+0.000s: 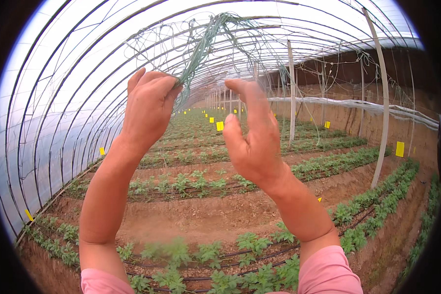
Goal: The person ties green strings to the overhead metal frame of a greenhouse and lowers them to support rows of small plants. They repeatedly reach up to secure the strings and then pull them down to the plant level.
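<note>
Raised at the upper middle, my left hand (150, 103) grips a bundle of thin green twine (202, 51) between thumb and fingers. The twine loops up over the overhead line of the greenhouse frame, with many loose tangled loops on both sides. My right hand (255, 132) is held up to the right of the bundle, slightly blurred, its thumb and fingers apart and nothing seen between them. Some finer strands hang behind the right hand; whether any touches it is unclear.
Rows of young green plants (209, 251) with black drip lines run across the reddish soil. Posts (380, 99) stand on the right before an earthen wall (419, 106). Yellow cards (400, 149) hang among the rows. Curved ribs (40, 95) carry the plastic cover on the left.
</note>
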The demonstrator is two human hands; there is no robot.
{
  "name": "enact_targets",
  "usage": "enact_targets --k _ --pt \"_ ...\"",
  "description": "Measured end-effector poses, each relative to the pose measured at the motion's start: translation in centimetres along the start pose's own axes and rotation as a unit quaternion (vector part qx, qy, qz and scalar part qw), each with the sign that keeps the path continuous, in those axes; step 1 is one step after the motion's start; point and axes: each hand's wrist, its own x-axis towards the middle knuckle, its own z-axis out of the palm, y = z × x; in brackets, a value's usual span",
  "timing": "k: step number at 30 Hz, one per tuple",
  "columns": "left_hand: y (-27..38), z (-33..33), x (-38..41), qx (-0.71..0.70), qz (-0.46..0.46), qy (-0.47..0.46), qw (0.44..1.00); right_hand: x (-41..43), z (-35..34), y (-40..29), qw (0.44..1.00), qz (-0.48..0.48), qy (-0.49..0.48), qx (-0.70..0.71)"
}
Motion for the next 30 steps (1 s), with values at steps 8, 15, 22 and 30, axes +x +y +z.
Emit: enact_targets --k 8,15,22,30 --pt "9.4 -3.1 -14.1 -0.23 0.273 -0.344 0.869 3.7 2.2 2.9 0.677 0.5 0.013 0.54" --pt "6.9 0.3 -23.6 -0.129 0.206 -0.427 0.871 -10.5 -2.2 -0.8 0.728 0.566 0.051 0.384" --pt "6.4 3.1 -25.2 -0.087 0.176 -0.453 0.869 -32.5 -6.8 -7.9 0.677 0.686 0.109 0.242" --pt "8.3 6.3 -25.1 -0.015 0.167 -0.464 0.87 -44.4 -9.7 -11.9 0.479 0.833 0.167 0.222"
